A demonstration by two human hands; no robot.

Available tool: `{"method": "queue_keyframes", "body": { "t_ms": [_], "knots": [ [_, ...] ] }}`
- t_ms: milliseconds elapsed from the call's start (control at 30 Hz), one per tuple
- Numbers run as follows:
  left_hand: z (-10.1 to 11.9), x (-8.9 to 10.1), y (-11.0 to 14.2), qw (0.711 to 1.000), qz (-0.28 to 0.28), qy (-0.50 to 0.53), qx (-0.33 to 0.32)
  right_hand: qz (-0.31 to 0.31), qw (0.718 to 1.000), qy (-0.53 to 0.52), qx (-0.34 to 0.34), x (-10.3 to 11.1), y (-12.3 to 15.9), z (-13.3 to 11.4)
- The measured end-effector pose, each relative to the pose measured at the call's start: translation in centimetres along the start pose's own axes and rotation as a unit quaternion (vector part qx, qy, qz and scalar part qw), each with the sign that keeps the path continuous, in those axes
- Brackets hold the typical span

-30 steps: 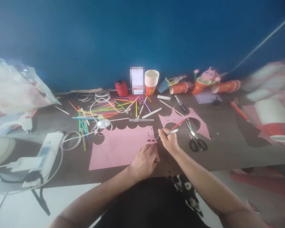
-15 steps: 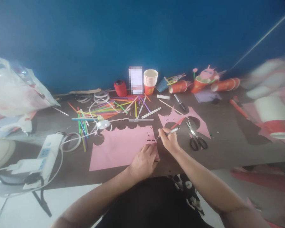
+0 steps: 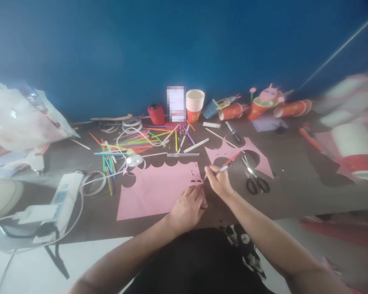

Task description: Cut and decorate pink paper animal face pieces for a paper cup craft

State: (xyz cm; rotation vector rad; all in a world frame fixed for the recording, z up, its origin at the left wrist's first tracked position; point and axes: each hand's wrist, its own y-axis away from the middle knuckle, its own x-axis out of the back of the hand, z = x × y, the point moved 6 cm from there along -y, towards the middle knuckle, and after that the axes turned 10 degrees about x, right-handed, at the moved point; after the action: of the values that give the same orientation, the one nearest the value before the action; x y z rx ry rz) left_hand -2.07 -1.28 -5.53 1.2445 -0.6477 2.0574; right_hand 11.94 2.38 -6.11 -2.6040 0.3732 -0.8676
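A sheet of pink paper (image 3: 153,188) with a scalloped top edge and small black marks near its right side lies on the dark table. My left hand (image 3: 188,206) rests on its lower right part, palm down, fingers spread lightly over the paper. My right hand (image 3: 218,179) is closed around a pen (image 3: 225,167), whose tip is close to the right edge of the sheet beside the black marks. Right of that hand lie black-handled scissors (image 3: 254,177), partly over a cut-out pink scrap (image 3: 263,163). A black marker (image 3: 233,132) sits behind the scrap.
Colored sticks (image 3: 135,143) are spread at the back left, near a white power strip (image 3: 63,196) with cables. A stack of paper cups (image 3: 195,107), a red spool (image 3: 156,114) and cup crafts (image 3: 260,108) line the blue wall. A plastic bag (image 3: 24,118) stands left.
The pen's back end has tipped slightly lower in my right hand. My left hand stays on the paper. The whole view has shifted a little.
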Motion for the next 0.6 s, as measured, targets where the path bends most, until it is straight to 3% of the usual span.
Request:
{"method": "queue_keyframes", "body": {
  "t_ms": [600],
  "knots": [
    [-0.11, -0.2, 0.04, 1.0, -0.003, -0.002, 0.006, -0.014, 1.0, -0.009, -0.006, -0.17, 0.12, 0.1]
  ]
}}
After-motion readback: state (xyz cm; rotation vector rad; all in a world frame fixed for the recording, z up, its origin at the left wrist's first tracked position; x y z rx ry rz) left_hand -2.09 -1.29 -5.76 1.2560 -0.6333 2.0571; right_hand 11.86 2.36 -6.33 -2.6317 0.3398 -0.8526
